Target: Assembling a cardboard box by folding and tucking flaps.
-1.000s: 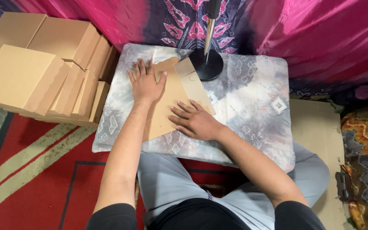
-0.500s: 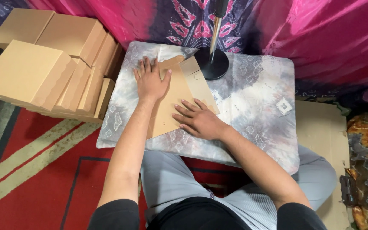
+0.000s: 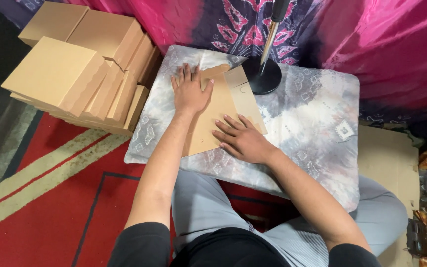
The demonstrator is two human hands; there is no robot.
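Observation:
A flat brown cardboard box blank [image 3: 213, 116] lies on a small table covered with a grey patterned cloth [image 3: 307, 118]. My left hand [image 3: 190, 90] presses flat on the blank's far left part, fingers spread. My right hand [image 3: 243, 138] rests palm down on the blank's near right edge, fingers apart. Neither hand grips anything. A folded flap of the blank [image 3: 243, 94] sticks out toward the lamp base.
A black round stand base with a metal pole [image 3: 262, 74] sits at the table's far edge. Stacked folded cardboard boxes [image 3: 80, 69] lie to the left on the floor. Flat cardboard [image 3: 391, 153] lies at the right. Pink cloth [image 3: 386, 44] hangs behind.
Both hands stay flat on the cardboard blank; my left hand has slid slightly along it. The view has shifted a little.

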